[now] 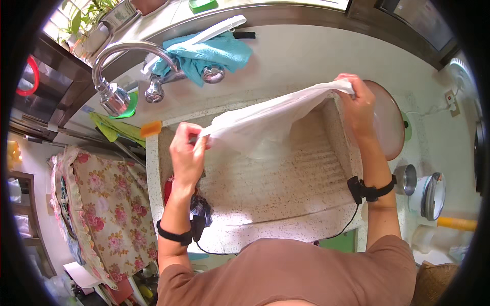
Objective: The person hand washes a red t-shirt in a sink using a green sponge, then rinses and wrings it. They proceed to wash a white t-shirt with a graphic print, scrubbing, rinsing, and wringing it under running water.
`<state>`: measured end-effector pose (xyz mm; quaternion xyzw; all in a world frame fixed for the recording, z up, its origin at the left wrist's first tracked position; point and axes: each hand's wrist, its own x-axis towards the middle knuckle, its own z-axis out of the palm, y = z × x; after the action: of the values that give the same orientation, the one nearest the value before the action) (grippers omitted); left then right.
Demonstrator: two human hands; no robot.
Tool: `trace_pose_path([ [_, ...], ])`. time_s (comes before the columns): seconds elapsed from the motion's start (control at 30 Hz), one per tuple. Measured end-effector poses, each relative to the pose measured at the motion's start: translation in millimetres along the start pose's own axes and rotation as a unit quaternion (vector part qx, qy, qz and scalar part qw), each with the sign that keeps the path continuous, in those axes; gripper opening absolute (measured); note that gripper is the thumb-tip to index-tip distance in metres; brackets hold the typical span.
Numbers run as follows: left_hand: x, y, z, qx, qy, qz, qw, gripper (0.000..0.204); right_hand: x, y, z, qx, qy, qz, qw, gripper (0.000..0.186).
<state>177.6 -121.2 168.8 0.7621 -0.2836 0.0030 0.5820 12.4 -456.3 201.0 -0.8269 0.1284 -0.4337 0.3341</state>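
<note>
A thin white cloth [275,115] hangs stretched between my two hands over a speckled stone sink [265,217]. My left hand [186,153] pinches one upper corner near the sink's left side. Higher up and to the right, my right hand [360,109] grips the other end above the right rim. The cloth's upper edge is pulled nearly straight, slanting up to the right, while its lower part droops in a pale, see-through sheet. Ridges like a washboard run along the sink's sloping floor [311,158]. Red and dark bundled items [201,209] lie in its near left corner, partly behind my left forearm.
A chrome faucet [133,46] arches at the back left, beside a turquoise cloth [219,53]. An orange block [151,128] sits on the left rim. To the right stand a round basin [390,122], a metal cup [406,179] and a white bucket [425,196]. Flowered fabric [104,204] hangs at left.
</note>
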Motion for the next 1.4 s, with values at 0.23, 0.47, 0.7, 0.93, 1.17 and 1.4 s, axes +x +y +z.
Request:
trace_pose_path([
  [0.23, -6, -70, 14, 0.169, -0.200, -0.125, 0.957, 0.025, -59, 85, 54, -0.159, -0.091, -0.026, 0.983, 0.026],
  [0.47, -57, -260, 139, 0.348, -0.314, -0.100, 0.877, 0.044, -227, 206, 194, -0.015, -0.228, 0.196, 0.954, 0.030],
  [0.7, -58, -336, 173, 0.346, -0.420, 0.056, 0.837, 0.048, -227, 279, 231, -0.113, -0.411, -0.132, 0.895, 0.039],
  [0.93, -7, -399, 192, 0.392, -0.549, -0.194, 0.713, 0.044, -173, 316, 266, -0.170, -0.572, 0.031, 0.802, 0.044],
  [1.17, -42, -355, 161, 0.212, -0.419, 0.004, 0.883, 0.038, -187, 304, 202, -0.040, -0.395, -0.114, 0.911, 0.045],
  [1.4, -51, -326, 170, 0.348, -0.386, 0.036, 0.854, 0.040, -230, 275, 189, -0.231, -0.458, -0.056, 0.856, 0.038],
])
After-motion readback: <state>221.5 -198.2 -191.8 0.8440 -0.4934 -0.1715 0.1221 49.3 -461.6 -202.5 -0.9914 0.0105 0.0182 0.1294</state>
